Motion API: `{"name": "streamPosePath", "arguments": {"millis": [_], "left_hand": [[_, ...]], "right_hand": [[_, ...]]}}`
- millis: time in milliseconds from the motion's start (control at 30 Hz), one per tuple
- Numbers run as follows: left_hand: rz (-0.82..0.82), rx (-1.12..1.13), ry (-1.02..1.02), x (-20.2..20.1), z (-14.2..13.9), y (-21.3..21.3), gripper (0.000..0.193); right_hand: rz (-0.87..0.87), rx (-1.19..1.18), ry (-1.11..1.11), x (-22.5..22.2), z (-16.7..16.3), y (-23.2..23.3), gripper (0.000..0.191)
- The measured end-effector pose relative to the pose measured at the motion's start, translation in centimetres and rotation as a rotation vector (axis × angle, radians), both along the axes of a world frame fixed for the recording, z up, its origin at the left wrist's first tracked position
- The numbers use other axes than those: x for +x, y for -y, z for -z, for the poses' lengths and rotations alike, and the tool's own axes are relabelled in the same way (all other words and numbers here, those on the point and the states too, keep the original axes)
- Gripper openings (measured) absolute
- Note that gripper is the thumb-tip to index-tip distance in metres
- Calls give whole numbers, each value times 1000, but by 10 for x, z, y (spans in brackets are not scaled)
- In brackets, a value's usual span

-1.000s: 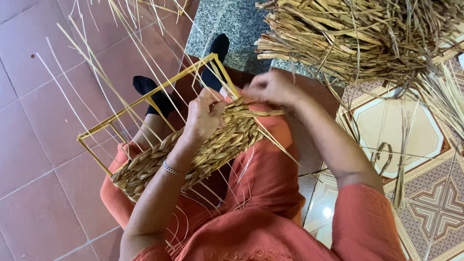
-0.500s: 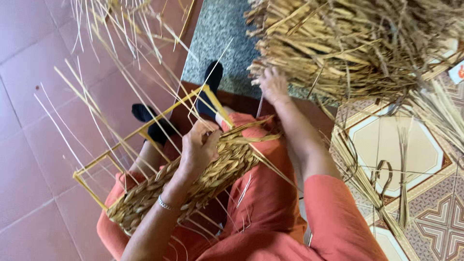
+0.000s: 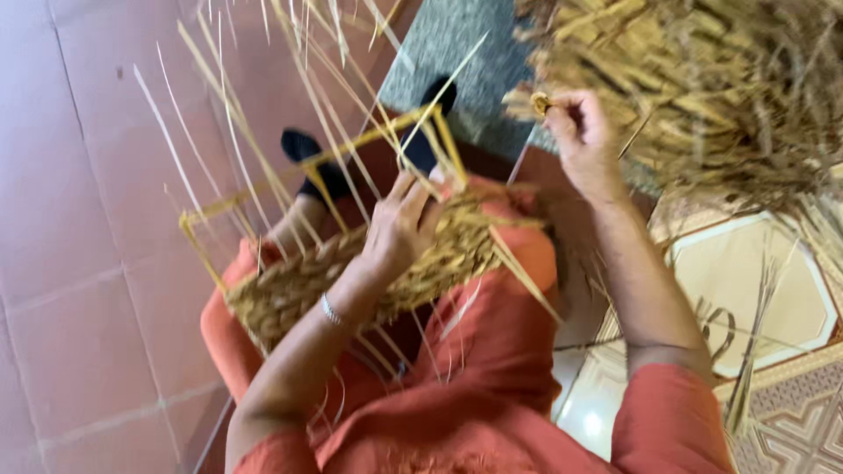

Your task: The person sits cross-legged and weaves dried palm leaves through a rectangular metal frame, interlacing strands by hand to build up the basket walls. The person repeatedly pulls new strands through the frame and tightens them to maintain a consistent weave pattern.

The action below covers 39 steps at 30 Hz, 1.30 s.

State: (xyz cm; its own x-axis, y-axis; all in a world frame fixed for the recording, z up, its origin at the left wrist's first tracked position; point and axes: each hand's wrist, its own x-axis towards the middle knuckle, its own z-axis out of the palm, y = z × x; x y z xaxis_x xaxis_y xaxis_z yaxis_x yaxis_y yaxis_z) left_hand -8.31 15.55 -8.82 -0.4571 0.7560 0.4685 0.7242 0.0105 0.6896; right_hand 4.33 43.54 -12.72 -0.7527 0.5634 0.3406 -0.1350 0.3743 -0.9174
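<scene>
A half-woven straw basket on a yellow wire frame rests on my lap, with long thin reeds sticking up from it. My left hand lies on the woven edge and holds the basket steady. My right hand is stretched out to a big pile of dried straw, its fingers pinched on the end of a straw strand.
I sit in orange clothes with black-socked feet on red floor tiles. A grey mat lies ahead. Scissors rest on the patterned tiles at right, near loose straws.
My right hand left the basket's edge and reached up into the straw pile, where it took a strand. The left hand stayed on the weave. The view moved closer.
</scene>
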Motion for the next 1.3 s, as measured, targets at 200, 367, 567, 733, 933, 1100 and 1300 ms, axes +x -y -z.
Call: {"name": "streamPosePath", "arguments": {"millis": [200, 367, 567, 733, 933, 1100, 1300], "left_hand": [[-13, -78, -194, 9, 26, 12, 18], [-35, -96, -315, 17, 27, 18, 10], [2, -35, -388, 21, 14, 28, 15], [4, -99, -355, 16, 30, 21, 13], [-130, -367, 62, 3, 45, -11, 12], [-251, -554, 169, -2, 40, -31, 52], [-225, -399, -155, 6, 45, -34, 40]], "right_hand": [[-131, 435, 123, 24, -65, 67, 10], [-209, 674, 167, 5, -56, 101, 11], [-235, 578, 471, -3, -30, 105, 19], [-114, 1000, 264, -16, -18, 105, 26], [-278, 357, 481, -16, -25, 93, 28], [-277, -37, 716, 8, -47, 59, 17], [47, 935, 334, 35, -33, 62, 30]]}}
